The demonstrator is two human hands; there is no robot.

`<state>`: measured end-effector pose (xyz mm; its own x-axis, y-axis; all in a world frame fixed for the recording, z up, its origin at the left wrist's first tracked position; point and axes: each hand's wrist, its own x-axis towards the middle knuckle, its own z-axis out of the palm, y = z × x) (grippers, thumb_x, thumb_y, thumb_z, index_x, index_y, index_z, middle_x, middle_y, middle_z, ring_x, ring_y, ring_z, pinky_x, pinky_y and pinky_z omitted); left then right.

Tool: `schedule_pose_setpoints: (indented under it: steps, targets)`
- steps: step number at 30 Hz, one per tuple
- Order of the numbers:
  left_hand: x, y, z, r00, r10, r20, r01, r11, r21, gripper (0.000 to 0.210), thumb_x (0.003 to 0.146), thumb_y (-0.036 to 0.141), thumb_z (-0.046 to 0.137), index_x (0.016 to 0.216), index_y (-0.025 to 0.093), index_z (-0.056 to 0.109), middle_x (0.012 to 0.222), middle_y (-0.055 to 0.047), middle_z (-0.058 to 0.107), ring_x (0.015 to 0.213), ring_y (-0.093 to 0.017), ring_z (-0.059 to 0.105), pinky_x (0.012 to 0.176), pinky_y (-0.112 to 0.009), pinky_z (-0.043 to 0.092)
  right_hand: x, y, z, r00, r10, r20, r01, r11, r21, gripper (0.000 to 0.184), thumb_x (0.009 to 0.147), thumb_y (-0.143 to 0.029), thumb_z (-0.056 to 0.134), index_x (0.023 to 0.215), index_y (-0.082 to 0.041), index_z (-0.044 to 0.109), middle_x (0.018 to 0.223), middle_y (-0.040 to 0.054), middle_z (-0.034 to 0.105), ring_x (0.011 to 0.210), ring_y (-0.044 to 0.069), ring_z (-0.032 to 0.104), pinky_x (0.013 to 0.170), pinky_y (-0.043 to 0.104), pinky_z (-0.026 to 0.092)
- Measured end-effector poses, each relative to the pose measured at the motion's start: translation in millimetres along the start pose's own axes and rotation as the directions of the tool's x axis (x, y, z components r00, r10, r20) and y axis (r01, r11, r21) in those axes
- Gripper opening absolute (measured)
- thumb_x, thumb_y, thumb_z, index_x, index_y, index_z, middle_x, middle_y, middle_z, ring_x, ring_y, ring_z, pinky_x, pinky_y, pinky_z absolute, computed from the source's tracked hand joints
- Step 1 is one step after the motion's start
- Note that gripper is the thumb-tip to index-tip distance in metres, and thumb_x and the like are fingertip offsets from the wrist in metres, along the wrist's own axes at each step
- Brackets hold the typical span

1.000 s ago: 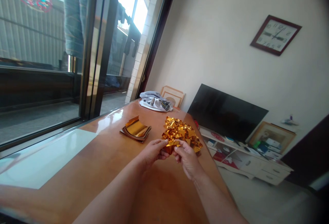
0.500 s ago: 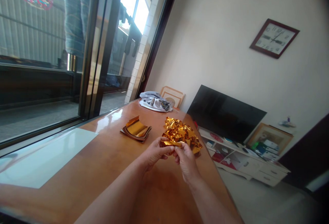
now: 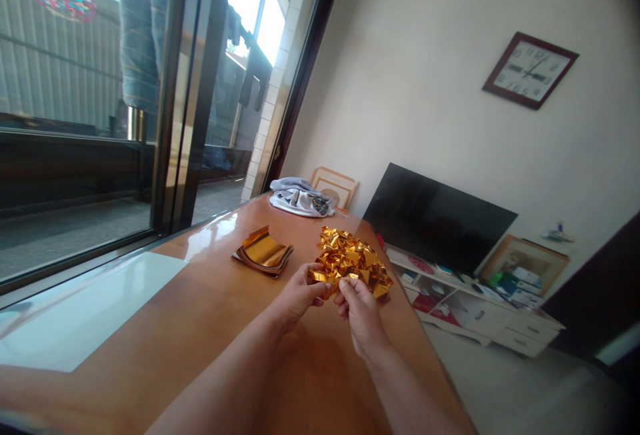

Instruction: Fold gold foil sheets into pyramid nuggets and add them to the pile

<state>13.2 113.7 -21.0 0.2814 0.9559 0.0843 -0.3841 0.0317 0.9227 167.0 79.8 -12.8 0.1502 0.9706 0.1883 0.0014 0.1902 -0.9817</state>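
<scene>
Between my two hands is a piece of gold foil paper (image 3: pixel 319 276), partly folded. My left hand (image 3: pixel 301 294) pinches its left end, thumb on the near side. The fingers of my right hand (image 3: pixel 356 302) are closed at its right end, and they hide that part of the piece. Just behind my hands lies a heap of folded gold foil pieces (image 3: pixel 357 258). To the left rests a stack of flat gold foil sheets (image 3: pixel 263 250), its top sheet curling up at the edges.
The brown wooden table (image 3: pixel 210 328) carries a pale sheet (image 3: pixel 95 312) on its left and a bundle of grey cloth (image 3: pixel 303 198) at its far end. A glass sliding door (image 3: pixel 185 102) runs along the left. Beyond the right edge stands a television (image 3: pixel 435 218) over a white cabinet (image 3: pixel 493 322).
My hands have drawn slightly apart, and the held foil now sits lower and tilted between them. The heap and the stack stay where they were.
</scene>
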Motion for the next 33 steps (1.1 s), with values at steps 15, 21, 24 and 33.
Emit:
schedule_pose_setpoints:
  steps: [15, 21, 24, 33]
  targets:
    - [0.5, -1.6, -4.6, 0.999, -0.037, 0.039, 0.038, 0.999, -0.019, 0.046, 0.07, 0.026, 0.077, 0.113, 0.024, 0.06, 0.115, -0.008, 0.071, 0.107, -0.025, 0.065, 0.074, -0.029, 0.045, 2.2, 5.6, -8.6, 0.998, 0.062, 0.017, -0.062, 0.998, 0.022, 0.039, 0.081, -0.058, 0.071, 0.09, -0.021, 0.064, 0.069, 0.0, 0.064, 0.052, 0.01, 0.048, 0.049, 0.023, 0.035]
    - [-1.8, 0.0, -3.8, 0.995, -0.049, 0.09, 0.052, 0.998, -0.031, 0.048, 0.07, 0.019, 0.072, 0.116, 0.023, 0.06, 0.117, -0.009, 0.071, 0.107, -0.025, 0.066, 0.08, -0.032, 0.046, 6.1, 7.1, -9.5, 0.996, 0.089, -0.029, -0.085, 0.99, 0.109, 0.04, 0.081, -0.059, 0.07, 0.084, -0.02, 0.062, 0.066, 0.0005, 0.063, 0.05, 0.01, 0.048, 0.047, 0.023, 0.034]
    - [-1.7, -0.9, -3.5, 0.993, -0.039, 0.112, 0.045, 0.998, -0.052, 0.052, 0.066, 0.011, 0.068, 0.117, 0.02, 0.063, 0.113, -0.009, 0.072, 0.105, -0.024, 0.065, 0.084, -0.033, 0.047, 6.9, 7.8, -9.9, 0.996, 0.085, -0.029, -0.082, 0.992, 0.099, 0.038, 0.079, -0.055, 0.073, 0.09, -0.019, 0.066, 0.068, 0.001, 0.064, 0.052, 0.011, 0.051, 0.049, 0.023, 0.037]
    - [-1.5, 1.7, -3.2, 0.999, -0.04, 0.032, 0.041, 0.998, -0.04, 0.055, 0.066, 0.013, 0.065, 0.12, 0.02, 0.066, 0.117, -0.008, 0.069, 0.101, -0.02, 0.062, 0.086, -0.03, 0.048, 10.8, 14.9, -14.9, 0.995, 0.044, -0.087, -0.042, 0.999, 0.025, 0.039, 0.075, -0.053, 0.074, 0.095, -0.019, 0.071, 0.072, 0.0035, 0.069, 0.059, 0.015, 0.06, 0.055, 0.027, 0.046]
